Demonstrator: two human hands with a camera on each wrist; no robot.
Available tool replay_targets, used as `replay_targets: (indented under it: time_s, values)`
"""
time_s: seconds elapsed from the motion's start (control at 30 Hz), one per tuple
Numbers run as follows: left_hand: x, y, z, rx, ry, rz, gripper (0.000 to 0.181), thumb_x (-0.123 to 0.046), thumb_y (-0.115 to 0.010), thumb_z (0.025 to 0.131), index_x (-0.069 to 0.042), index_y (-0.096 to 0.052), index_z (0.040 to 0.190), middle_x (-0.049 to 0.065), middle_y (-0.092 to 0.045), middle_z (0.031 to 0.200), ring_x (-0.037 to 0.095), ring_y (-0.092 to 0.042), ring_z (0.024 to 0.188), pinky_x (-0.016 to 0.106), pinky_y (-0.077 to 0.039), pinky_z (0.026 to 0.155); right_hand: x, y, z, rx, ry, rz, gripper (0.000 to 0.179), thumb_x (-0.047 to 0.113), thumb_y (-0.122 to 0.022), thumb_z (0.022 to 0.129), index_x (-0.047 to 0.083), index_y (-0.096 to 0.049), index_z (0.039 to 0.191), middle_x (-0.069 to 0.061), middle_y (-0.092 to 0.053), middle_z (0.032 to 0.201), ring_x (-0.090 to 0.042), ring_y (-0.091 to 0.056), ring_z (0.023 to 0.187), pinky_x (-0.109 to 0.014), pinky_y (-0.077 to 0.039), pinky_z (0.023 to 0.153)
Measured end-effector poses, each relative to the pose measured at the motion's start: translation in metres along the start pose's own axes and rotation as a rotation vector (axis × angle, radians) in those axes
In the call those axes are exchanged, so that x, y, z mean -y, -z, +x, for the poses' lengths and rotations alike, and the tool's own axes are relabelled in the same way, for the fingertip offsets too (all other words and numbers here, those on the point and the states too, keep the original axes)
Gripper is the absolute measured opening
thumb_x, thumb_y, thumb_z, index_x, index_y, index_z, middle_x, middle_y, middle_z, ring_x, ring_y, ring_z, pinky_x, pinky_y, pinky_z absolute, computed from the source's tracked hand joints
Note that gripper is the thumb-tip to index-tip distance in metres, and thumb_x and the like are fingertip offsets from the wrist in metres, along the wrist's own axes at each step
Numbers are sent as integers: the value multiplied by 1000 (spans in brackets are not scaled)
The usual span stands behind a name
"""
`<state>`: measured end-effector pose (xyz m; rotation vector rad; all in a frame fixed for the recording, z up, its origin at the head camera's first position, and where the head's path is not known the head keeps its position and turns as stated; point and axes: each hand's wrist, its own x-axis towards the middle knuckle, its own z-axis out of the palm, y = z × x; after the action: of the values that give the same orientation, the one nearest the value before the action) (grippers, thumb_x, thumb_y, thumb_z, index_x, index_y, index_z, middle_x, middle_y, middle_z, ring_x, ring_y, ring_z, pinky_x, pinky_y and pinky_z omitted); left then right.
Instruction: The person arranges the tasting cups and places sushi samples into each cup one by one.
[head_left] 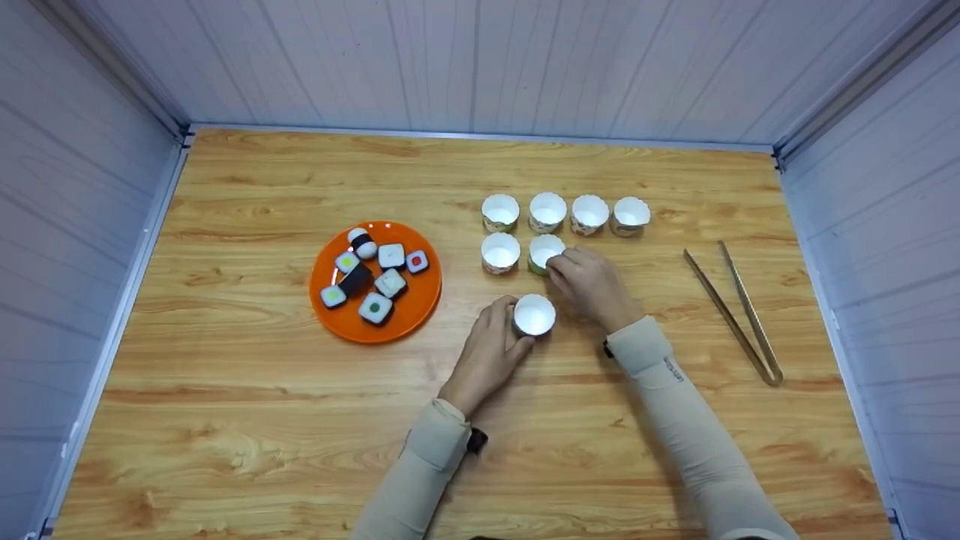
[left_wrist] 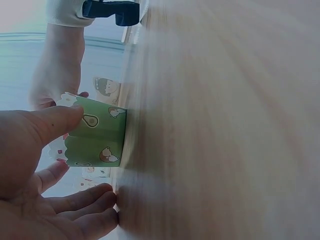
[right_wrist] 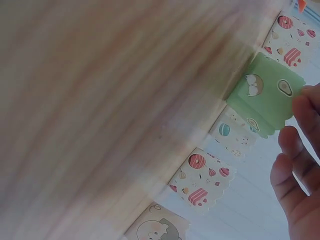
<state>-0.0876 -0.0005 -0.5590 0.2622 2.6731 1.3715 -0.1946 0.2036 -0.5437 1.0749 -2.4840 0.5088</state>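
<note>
My left hand [head_left: 489,352] holds a white-lined paper baking cup [head_left: 534,315] near the middle of the table, thumb and index finger on its sides. The left wrist view shows that cup [left_wrist: 97,132] is green with avocado prints and a scalloped rim. Farther back and to the right, my right hand [head_left: 591,285] pinches the rim of another green cup [head_left: 541,259], whose print shows in the right wrist view. A patterned white cup [head_left: 500,253] stands just left of it. Behind them, several more cups [head_left: 589,215] form a row.
An orange plate [head_left: 412,315] with several toy sushi pieces [head_left: 375,308] lies at the left. Metal tongs [head_left: 739,315] rest spread on the right side of the wooden table [head_left: 247,420]. Pale panels [head_left: 442,67] wall in the back and both sides.
</note>
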Motion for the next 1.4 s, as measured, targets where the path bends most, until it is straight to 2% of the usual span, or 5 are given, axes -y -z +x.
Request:
replay_targets:
  time_s: [0.2,0.47,0.63,0.93,1.4]
  values:
    - [-1,0,0,2,-9,12,60,-22,-73,94,-11,-39,143,16,-49,137,29,-47,129,42,-39,108,8,11,1,-31,57,-11,6,-1,-74,87,0,-73,93,-9,-67,82,-23,-53,66,-34,-46,60]
    - [-1,1,-1,6,-12,17,61,-23,-72,95,-11,-38,144,17,-49,138,29,-46,129,43,-39,108,38,40,-5,-74,74,2,5,3,-74,89,2,-75,94,-7,-68,82,-22,-55,65,-33,-48,56]
    - [-1,1,0,12,-1,16,61,-22,-72,95,-11,-38,144,18,-49,138,29,-47,129,43,-39,108,56,49,-18,9,65,49,6,5,-76,88,5,-75,94,-5,-68,82,-19,-58,68,-34,-51,60]
    - [0,-1,1,-1,-17,25,60,-21,-73,94,-9,-39,143,19,-50,137,31,-48,128,44,-40,108,67,35,-34,115,91,137,14,9,-82,83,5,-73,93,-4,-68,84,-21,-58,71,-36,-51,60]
    - [-1,0,-1,-7,-20,24,59,-21,-72,95,-9,-40,143,19,-50,137,30,-48,129,42,-39,108,72,24,-38,159,88,89,8,13,-81,85,9,-75,88,-1,-67,83,-19,-59,74,-33,-52,62]
